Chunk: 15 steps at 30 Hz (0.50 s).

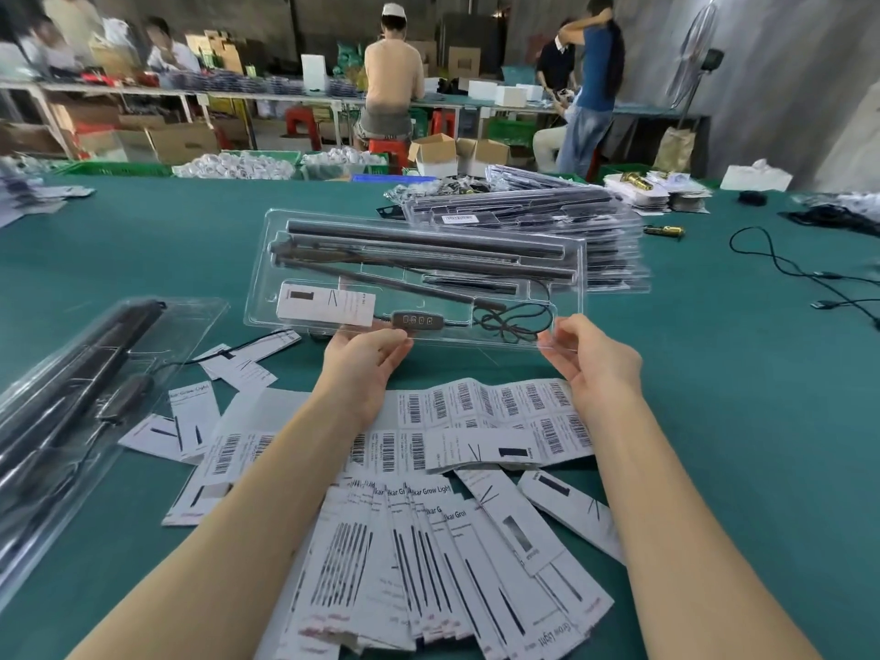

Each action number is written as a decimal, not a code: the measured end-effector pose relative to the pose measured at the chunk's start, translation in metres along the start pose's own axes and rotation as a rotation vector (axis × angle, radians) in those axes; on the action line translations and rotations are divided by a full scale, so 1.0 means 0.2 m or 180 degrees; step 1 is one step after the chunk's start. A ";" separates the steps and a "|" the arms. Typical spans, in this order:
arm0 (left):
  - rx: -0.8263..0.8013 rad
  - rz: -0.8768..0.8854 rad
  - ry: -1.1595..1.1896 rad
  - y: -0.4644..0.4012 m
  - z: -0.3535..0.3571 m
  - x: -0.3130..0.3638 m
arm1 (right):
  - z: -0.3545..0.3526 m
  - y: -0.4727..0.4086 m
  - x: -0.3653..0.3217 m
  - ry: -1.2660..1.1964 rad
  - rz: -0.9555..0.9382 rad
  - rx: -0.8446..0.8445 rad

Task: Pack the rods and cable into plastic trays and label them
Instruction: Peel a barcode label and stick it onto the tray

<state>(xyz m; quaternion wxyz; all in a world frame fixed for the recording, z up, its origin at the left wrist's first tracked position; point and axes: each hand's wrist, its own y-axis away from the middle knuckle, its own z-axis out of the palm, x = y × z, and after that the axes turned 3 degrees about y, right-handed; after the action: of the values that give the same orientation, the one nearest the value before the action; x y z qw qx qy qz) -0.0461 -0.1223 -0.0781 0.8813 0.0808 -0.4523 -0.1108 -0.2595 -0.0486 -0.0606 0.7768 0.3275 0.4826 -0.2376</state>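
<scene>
I see the table (714, 397) first, a broad flat top under smooth green cloth, with bare room stretching out to the far left and to the right of my arms. At the far right side a stack of packed trays (547, 221) sits well back, glossy and ridged, its near corner just behind the piece I hold. On the left edge a second packed tray (85, 397) lies slanted, clear and shiny, with dark rods inside. Close under my forearms a loose fan of paper cards (428, 554) spreads wide, matte white with black print, and just beyond it lie flat sheets of barcode labels (500, 412). Held up over those labels is the plastic tray (414, 273), clear, thin and moulded into long channels, tilted with its near edge toward me. The long black rods (419, 247) lie lengthwise in the upper channels, straight and round. A white card (326, 304) sits in the lower left pocket, and the thin black cable (512, 321) coils in the lower right pocket beside a small dark controller (418, 320). My left hand (364, 359) pinches the near rim close to the middle, fingers curled over it. My right hand (590, 359) pinches the near right corner, thumb on top.
</scene>
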 end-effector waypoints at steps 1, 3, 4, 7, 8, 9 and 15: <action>-0.0018 0.0014 -0.0003 0.00 0.00 0.00 | 0.00 0.00 0.00 0.0030 -0.0028 0.0014; -0.0058 0.0031 0.0038 0.00 -0.01 -0.01 | 0.00 -0.01 0.00 0.0063 -0.0076 -0.0040; -0.0098 0.0007 0.0113 0.00 -0.01 0.00 | 0.00 -0.02 0.00 0.0089 -0.0095 -0.0123; -0.0353 -0.0036 0.0292 0.00 -0.02 0.01 | -0.01 -0.02 -0.01 0.0125 -0.0156 -0.0268; -0.0413 -0.0062 0.0400 0.00 -0.02 0.00 | -0.01 -0.03 -0.01 0.0060 -0.0147 -0.0250; -0.0446 -0.0081 0.0508 0.00 -0.03 0.00 | -0.02 -0.03 -0.01 -0.0036 -0.0111 -0.0212; -0.0717 -0.0007 0.0383 0.00 -0.01 0.03 | -0.02 -0.04 -0.02 -0.0090 -0.0212 -0.0220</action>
<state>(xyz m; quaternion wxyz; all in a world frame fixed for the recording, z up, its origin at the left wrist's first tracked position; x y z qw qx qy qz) -0.0417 -0.1230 -0.0743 0.9102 -0.0117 -0.3832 -0.1569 -0.2702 -0.0513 -0.0600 0.7861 0.2808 0.4901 -0.2510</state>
